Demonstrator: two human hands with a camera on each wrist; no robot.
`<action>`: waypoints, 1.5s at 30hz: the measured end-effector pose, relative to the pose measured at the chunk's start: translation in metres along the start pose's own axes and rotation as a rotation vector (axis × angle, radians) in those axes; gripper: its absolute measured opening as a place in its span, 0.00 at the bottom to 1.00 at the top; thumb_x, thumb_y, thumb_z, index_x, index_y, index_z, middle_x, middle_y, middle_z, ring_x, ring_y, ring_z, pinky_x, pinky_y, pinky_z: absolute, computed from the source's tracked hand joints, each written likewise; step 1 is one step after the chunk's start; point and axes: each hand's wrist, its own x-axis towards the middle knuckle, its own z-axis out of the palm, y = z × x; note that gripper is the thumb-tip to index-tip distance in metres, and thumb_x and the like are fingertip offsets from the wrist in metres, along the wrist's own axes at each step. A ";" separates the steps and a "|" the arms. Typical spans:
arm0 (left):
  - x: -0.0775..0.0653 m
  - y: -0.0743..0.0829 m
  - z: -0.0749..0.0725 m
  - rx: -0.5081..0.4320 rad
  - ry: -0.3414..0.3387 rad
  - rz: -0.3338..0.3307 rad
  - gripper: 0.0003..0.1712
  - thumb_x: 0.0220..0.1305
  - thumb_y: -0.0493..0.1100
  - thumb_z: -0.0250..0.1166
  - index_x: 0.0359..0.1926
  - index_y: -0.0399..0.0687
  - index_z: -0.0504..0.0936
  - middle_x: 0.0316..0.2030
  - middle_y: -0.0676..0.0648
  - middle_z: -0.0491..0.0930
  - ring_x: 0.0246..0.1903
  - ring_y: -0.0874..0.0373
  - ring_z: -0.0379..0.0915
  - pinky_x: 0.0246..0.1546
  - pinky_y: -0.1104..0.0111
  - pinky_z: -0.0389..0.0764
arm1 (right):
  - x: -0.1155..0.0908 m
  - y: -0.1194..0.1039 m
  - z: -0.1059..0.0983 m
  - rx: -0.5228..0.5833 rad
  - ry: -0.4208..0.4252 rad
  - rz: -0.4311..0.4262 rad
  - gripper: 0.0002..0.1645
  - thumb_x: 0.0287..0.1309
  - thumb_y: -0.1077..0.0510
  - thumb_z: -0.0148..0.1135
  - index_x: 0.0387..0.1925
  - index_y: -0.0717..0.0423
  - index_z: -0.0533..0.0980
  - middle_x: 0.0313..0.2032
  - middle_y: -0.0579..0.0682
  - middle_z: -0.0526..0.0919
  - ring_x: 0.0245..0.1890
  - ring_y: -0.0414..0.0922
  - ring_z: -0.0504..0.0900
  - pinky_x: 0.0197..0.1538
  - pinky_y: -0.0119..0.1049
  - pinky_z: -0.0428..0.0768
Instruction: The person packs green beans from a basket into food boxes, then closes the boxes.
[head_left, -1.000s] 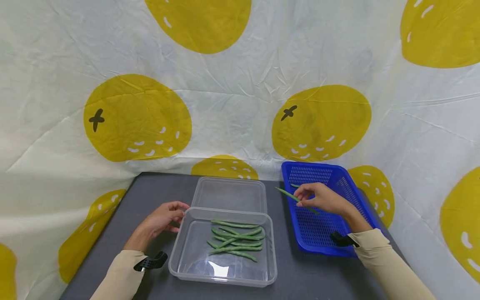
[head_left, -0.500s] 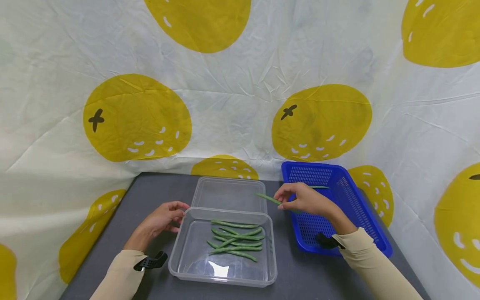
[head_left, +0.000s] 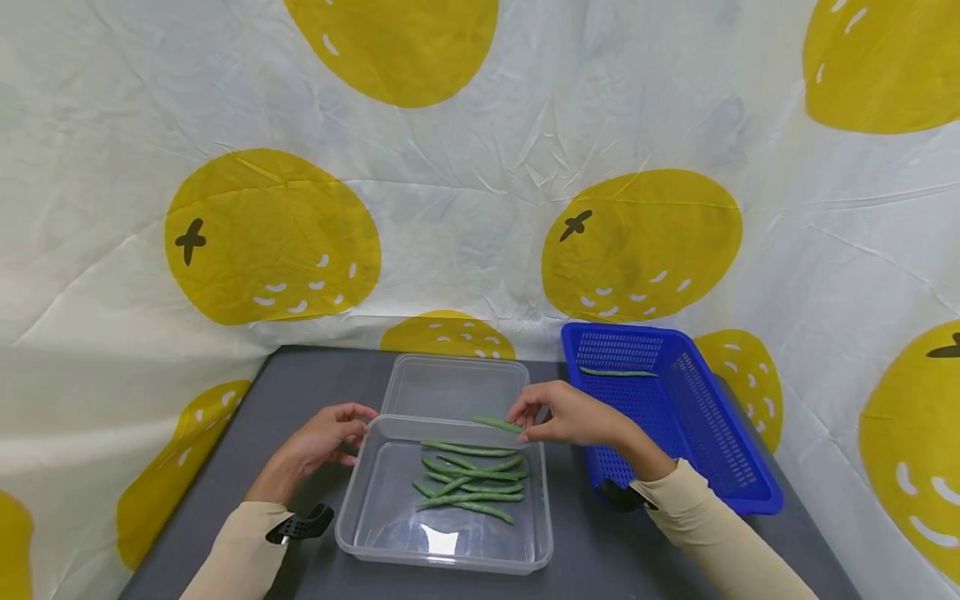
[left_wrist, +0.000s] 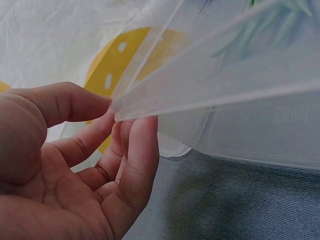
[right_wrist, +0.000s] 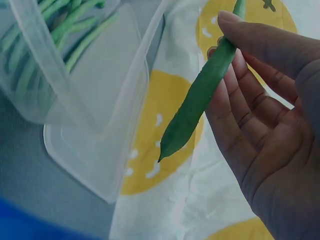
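Observation:
Between thumb and fingers, my right hand (head_left: 566, 414) pinches one green bean (right_wrist: 197, 102) above the far right corner of a clear plastic container (head_left: 378, 533). Several green beans (head_left: 472, 487) lie inside that container, mostly side by side, some crossing. My left hand (head_left: 318, 442) is at the container's far left corner; in the left wrist view its thumb and fingers pinch the rim there. A single green bean (head_left: 618, 372) lies at the far end of the blue basket (head_left: 750, 442), to the right of the container.
Behind the container a clear lid (head_left: 453, 383) lies flat on the dark grey table (head_left: 315, 375). A white cloth (head_left: 457, 242) with yellow fruit prints hangs at the back and sides of the table.
My right hand has carried the green bean leftward from above the blue basket to the container's far right corner. The bean left in the basket now shows fully. My left hand stays put.

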 end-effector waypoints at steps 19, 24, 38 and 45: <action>-0.002 0.005 0.001 0.008 -0.002 0.021 0.21 0.69 0.38 0.59 0.61 0.34 0.74 0.43 0.37 0.82 0.37 0.51 0.80 0.31 0.59 0.85 | -0.008 0.013 -0.014 0.073 0.091 0.043 0.14 0.64 0.57 0.68 0.51 0.46 0.82 0.47 0.45 0.86 0.46 0.43 0.85 0.49 0.39 0.84; -0.001 0.004 0.001 0.017 0.002 0.013 0.22 0.70 0.39 0.59 0.61 0.34 0.74 0.43 0.37 0.82 0.36 0.51 0.80 0.31 0.59 0.85 | -0.018 0.026 -0.023 0.049 0.140 0.071 0.13 0.64 0.57 0.68 0.50 0.47 0.82 0.45 0.49 0.86 0.46 0.44 0.84 0.46 0.37 0.84; -0.001 0.000 0.003 0.010 0.007 0.013 0.22 0.69 0.38 0.59 0.61 0.34 0.74 0.43 0.37 0.82 0.36 0.51 0.81 0.30 0.58 0.85 | -0.042 0.075 -0.056 0.076 0.292 0.143 0.13 0.65 0.61 0.66 0.50 0.57 0.82 0.43 0.59 0.87 0.44 0.49 0.85 0.48 0.32 0.83; 0.000 -0.002 0.002 0.010 0.002 0.017 0.22 0.68 0.37 0.59 0.61 0.33 0.74 0.43 0.36 0.82 0.36 0.51 0.81 0.31 0.58 0.85 | -0.050 0.110 -0.069 0.031 0.371 0.163 0.16 0.65 0.61 0.66 0.53 0.64 0.81 0.46 0.65 0.86 0.45 0.51 0.85 0.48 0.30 0.82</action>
